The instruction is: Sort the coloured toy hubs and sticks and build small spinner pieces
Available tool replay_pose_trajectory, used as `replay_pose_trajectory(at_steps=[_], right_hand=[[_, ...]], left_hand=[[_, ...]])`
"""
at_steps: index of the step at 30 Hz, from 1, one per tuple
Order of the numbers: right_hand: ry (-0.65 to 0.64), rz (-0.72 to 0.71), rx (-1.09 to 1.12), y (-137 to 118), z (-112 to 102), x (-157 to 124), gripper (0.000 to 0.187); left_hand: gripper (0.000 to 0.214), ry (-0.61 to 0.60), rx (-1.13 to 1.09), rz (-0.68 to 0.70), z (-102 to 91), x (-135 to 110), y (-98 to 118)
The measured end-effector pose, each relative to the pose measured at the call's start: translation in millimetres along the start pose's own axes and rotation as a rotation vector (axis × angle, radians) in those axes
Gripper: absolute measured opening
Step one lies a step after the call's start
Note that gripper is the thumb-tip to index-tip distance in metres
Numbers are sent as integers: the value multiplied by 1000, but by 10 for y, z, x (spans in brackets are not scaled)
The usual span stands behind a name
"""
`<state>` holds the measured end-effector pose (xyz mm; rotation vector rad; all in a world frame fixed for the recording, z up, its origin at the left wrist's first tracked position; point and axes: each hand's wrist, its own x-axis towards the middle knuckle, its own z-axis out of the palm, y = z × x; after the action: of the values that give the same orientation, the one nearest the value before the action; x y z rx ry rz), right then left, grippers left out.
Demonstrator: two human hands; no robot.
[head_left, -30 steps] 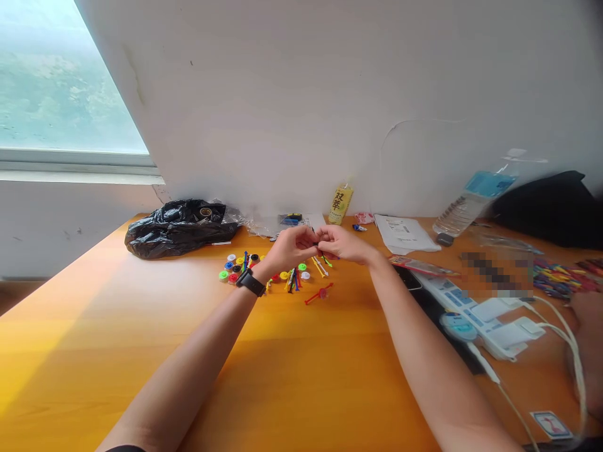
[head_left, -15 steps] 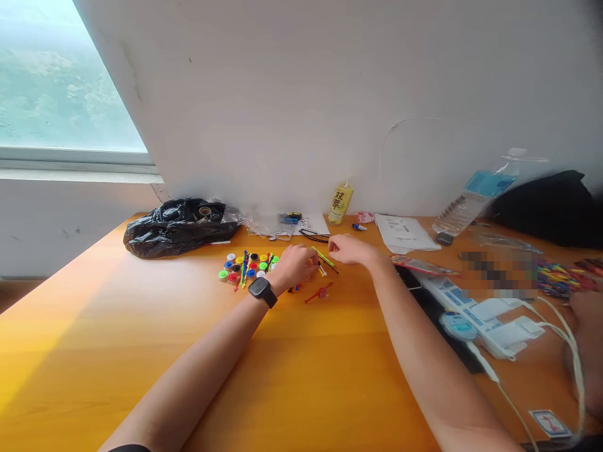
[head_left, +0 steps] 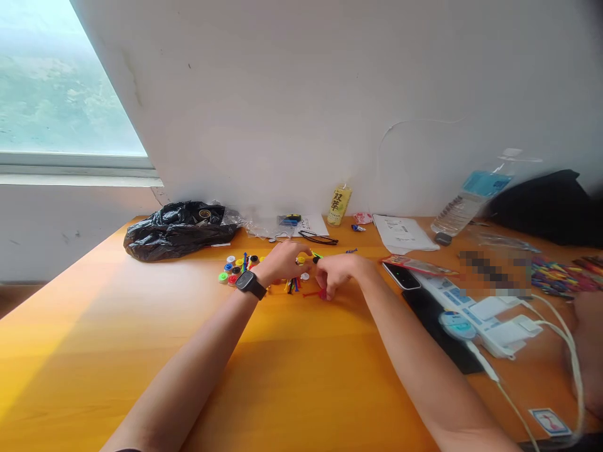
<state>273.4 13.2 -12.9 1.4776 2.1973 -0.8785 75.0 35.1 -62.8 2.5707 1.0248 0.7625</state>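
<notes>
On the orange table [head_left: 292, 376], my left hand [head_left: 282, 263], with a black watch [head_left: 250, 284] on its wrist, is closed in a pinch on a small yellow piece [head_left: 300, 259]. It hovers over a scatter of small coloured caps [head_left: 233, 270] and thin coloured sticks [head_left: 292, 285]. Just to its right, my right hand [head_left: 336, 271] is curled downward, its fingertips closed on a red stick piece [head_left: 316, 293] that lies on the table. The two hands are almost touching.
A black plastic bag [head_left: 179, 229] lies at the back left, with glasses [head_left: 318, 237], a yellow bottle [head_left: 339, 204] and papers [head_left: 402, 232] along the wall. To the right are a phone [head_left: 400, 275], a white power strip [head_left: 480, 307] with cables, a water bottle [head_left: 471, 201] and another person's hand [head_left: 588, 314].
Both hands came down from holding a piece together above the table. The left now pinches a small piece over the caps, and the right has dropped onto the red stick.
</notes>
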Motion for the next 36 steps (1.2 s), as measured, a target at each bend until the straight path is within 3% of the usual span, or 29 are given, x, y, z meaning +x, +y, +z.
replay_pose_trajectory(at_steps=[2,6,10,12,14,19,25,28,36], right_hand=[[-14,-52,33,59,-57,-86,23],[8,-211,314,192,-189,-319,27],[315,-373,662,199,-252,-402,37],[466,-392,747,133,-251,-376,40],[530,-378,763,41,-240,-347,41],[542,-428,850,-112,-216,-329,30],[588,-478,962,-42,-208,-235,27],[563,-493,1010,-23,-192,-173,24],[529,-454,936,-12,-185,-164,26]], left_hand=[[27,-6,-34,7,-16,-2,-52],[20,164,-175,1,-135,42,-40],[24,346,-392,-58,-350,78,165],[29,346,-507,-37,-421,79,284],[33,311,-586,3,-440,78,366],[31,321,-630,-7,-370,99,351],[29,347,-728,75,-344,119,289],[25,377,-636,78,-322,117,283],[14,264,-559,31,-302,89,287]])
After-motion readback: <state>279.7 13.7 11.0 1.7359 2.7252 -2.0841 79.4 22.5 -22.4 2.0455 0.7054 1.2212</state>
